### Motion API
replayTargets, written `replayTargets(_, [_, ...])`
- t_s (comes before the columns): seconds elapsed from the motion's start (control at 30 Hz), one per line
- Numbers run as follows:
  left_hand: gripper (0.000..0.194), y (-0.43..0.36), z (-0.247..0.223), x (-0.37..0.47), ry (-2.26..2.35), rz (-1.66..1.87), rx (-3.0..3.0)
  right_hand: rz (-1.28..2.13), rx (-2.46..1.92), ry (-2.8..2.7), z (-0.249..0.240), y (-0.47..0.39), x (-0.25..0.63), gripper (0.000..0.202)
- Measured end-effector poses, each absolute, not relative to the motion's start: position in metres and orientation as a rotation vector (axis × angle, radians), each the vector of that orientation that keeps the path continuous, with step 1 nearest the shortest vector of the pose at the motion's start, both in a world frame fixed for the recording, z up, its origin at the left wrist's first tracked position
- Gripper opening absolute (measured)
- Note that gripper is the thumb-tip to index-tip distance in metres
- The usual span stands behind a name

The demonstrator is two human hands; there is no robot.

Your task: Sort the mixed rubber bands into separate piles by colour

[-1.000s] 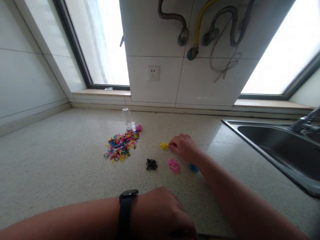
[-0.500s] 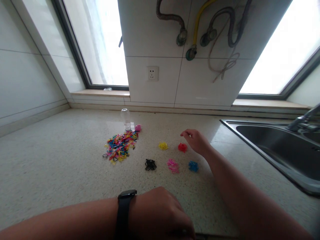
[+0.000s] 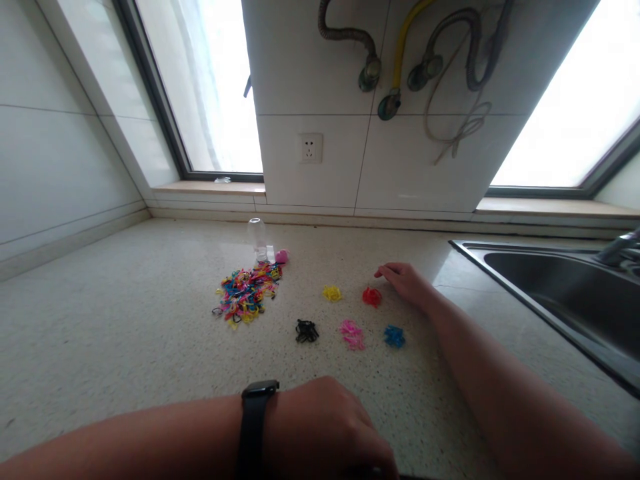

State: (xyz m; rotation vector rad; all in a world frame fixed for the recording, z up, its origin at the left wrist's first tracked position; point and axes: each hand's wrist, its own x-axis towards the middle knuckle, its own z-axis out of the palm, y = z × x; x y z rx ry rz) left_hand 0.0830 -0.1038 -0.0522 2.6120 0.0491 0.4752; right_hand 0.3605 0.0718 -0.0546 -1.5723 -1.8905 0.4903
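Note:
On the speckled countertop (image 3: 165, 347) lie small bands sorted by colour: a yellow pile (image 3: 332, 293), a red pile (image 3: 371, 297), a black pile (image 3: 307, 331), a pink pile (image 3: 353, 335) and a blue pile (image 3: 395, 336). A larger mixed-colour pile (image 3: 247, 292) is to their left. My right hand (image 3: 403, 280) is just beyond and right of the red pile, fingers bent together; whatever they might hold is too small to see. My left hand (image 3: 327, 430), below the black watch (image 3: 257, 420), is at the near edge with its fingers hidden.
A clear bottle (image 3: 257, 239) and a pink cap (image 3: 281, 256) are behind the mixed pile. The metal sink (image 3: 545, 293) is at the right. Behind the counter is a tiled wall with a socket (image 3: 311, 148) and pipes.
The whole view has shifted slightly. My right hand has moved slightly away from the red pile and sits lower and flatter. My left hand looks almost unchanged.

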Motion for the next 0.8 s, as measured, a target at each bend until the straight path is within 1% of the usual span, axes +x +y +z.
replayTargets(0.47, [0.02,-0.102,-0.045,0.08,0.062,0.477,2.57,0.487,-1.582,-1.862,-0.052,0.072,0.359,0.044])
replayTargets(0.63, [0.018,-0.09,-0.02,0.071,0.173,0.572,2.57,0.495,-1.618,-1.865,-0.047,0.068,0.356,0.047])
replayTargets(0.8, [0.021,-0.056,0.015,0.047,0.536,0.647,2.673,0.519,-1.63,-1.864,-0.049,0.07,0.357,0.047])
